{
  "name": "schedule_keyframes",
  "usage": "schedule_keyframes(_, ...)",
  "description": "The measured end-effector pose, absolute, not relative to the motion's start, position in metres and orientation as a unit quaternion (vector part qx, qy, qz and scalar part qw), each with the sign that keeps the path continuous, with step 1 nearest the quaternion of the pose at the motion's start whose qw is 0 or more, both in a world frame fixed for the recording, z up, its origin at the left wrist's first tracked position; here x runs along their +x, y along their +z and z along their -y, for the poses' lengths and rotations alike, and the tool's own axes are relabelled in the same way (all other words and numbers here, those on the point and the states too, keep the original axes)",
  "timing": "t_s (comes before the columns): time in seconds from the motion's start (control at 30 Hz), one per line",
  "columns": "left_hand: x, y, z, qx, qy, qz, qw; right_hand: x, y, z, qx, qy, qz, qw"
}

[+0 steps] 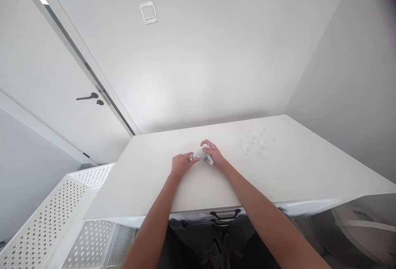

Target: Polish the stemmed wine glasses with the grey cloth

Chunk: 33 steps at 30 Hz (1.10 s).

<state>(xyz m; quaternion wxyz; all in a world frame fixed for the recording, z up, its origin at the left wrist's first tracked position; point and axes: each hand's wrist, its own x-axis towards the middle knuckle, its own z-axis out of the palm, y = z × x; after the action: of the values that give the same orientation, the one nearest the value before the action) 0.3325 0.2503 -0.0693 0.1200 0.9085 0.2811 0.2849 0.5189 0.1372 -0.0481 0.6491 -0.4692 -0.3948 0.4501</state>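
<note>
My left hand is closed on one end of a small clear glass, fingers and thumb pinching it. From the other side my right hand grips a pale grey-white cloth, which is bunched against the glass and covers much of it. Both hands meet just above the middle of the white tabletop. How far the cloth goes inside the glass cannot be made out. To the right of my hands stands a cluster of several clear small glasses, faint against the white surface.
A plain wall with a light switch rises behind the cabinet top. At left are a door with a dark handle and a white perforated rack. Dark drawer handles line the front edge; a rounded appliance sits lower right.
</note>
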Motion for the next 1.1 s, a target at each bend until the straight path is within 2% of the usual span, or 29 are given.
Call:
schedule_keyframes(0.2,0.332,-0.074,-0.256,0.872,0.328,-0.319,0.176,0.523,-0.052,-0.140,-0.445,0.394,0.304,0.745)
schedule_keyframes(0.33,0.332,-0.068,-0.254,0.769,0.433,-0.389,0.265,0.522,-0.052,-0.143,-0.403,0.402,0.185,0.801)
schedule_keyframes(0.4,0.337,-0.065,-0.245,0.739,0.462,-0.375,0.314,0.516,-0.050,-0.146,-0.384,0.443,0.182,0.789)
schedule_keyframes(0.57,0.356,-0.064,-0.221,0.752,0.412,-0.298,0.419,0.502,-0.042,-0.145,-0.361,0.531,0.276,0.715)
schedule_keyframes(0.8,0.360,-0.058,-0.221,0.682,0.388,-0.279,0.553,0.501,-0.037,-0.137,-0.356,0.495,0.399,0.685)
schedule_keyframes(0.97,0.358,-0.055,-0.218,0.688,0.362,-0.266,0.570,0.498,-0.046,-0.141,-0.405,0.420,0.384,0.716)
schedule_keyframes(1.1,0.359,-0.057,-0.216,0.719,0.362,-0.273,0.528,0.497,-0.049,-0.139,-0.374,0.497,0.356,0.698)
